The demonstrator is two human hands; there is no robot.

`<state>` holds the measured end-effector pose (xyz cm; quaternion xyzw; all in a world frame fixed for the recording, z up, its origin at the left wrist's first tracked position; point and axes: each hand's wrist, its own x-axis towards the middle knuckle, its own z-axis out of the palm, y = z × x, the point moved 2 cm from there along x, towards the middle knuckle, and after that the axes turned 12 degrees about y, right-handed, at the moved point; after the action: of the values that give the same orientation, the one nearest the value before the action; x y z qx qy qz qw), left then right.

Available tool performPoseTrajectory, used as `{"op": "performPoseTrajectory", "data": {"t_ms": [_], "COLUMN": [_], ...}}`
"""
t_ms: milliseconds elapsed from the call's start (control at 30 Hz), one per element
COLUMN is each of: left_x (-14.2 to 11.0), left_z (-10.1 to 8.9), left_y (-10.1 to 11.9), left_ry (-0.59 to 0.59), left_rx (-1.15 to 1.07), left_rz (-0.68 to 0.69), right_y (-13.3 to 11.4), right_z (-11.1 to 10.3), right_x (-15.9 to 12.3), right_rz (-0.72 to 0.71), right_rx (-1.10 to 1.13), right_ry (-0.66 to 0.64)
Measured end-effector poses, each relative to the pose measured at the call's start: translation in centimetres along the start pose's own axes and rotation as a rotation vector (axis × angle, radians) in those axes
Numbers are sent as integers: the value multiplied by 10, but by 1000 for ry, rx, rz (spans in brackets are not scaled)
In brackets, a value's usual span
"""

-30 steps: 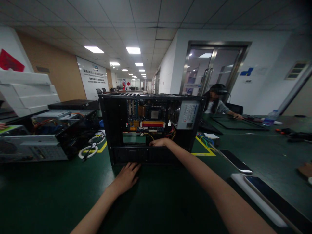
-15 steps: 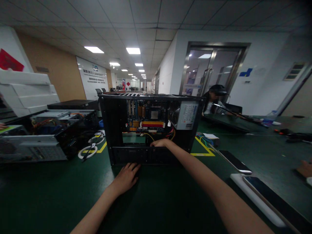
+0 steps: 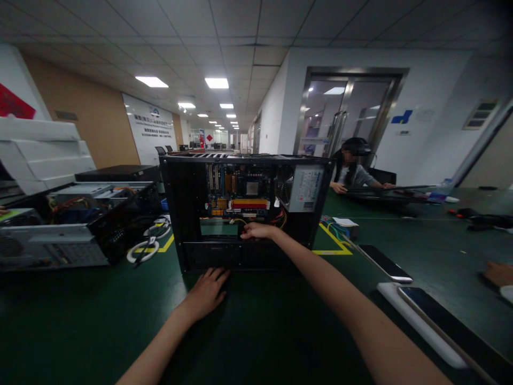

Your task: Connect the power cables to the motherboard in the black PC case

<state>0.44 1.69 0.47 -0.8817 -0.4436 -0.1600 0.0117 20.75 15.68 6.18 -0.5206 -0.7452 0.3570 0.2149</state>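
An open black computer case (image 3: 188,214) stands on its side on the green table (image 3: 256,331), with its motherboard (image 3: 240,195) and grey power supply (image 3: 306,187) facing me. My left hand (image 3: 208,291) lies flat on the table, fingers stretched against the case's lower front edge. My right hand (image 3: 256,231) reaches into the case over its lower rail, fingers curled near the yellow and red wires (image 3: 280,218). What those fingers grip is hidden.
Another opened computer (image 3: 80,219) and white cable coils (image 3: 146,248) sit left. Phones (image 3: 385,263) and a white-edged tablet (image 3: 436,321) lie right. A person (image 3: 352,168) works at the far table with a flat panel. Another person's hand (image 3: 497,274) shows at the right edge.
My right hand shifted slightly left inside the case. My left hand stayed put. The person across the table lowered the flat panel they had tilted up.
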Motion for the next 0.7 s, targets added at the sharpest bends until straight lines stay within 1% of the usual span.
{"op": "performPoseTrajectory", "data": {"t_ms": [133, 233, 333, 400, 500, 700], "left_x": [0, 0, 0, 0, 0, 0], "left_z": [2, 0, -2, -2, -2, -4], "left_y": [-1, 0, 1, 1, 1, 4], "left_ry": [13, 13, 6, 3, 2, -5], "left_rx": [1, 5, 8, 5, -6, -15], "left_rz": [3, 5, -6, -9, -12, -25], "right_y": [-5, -6, -3, 1, 7, 15], "right_z": [-1, -4, -9, -12, -15, -17], "right_x": [-5, -5, -3, -1, 1, 1], "right_rz": [54, 68, 102, 125, 186, 384], "right_rx": [295, 456, 550, 601, 673, 829], "right_ry": [54, 112, 209, 251, 270, 323]}}
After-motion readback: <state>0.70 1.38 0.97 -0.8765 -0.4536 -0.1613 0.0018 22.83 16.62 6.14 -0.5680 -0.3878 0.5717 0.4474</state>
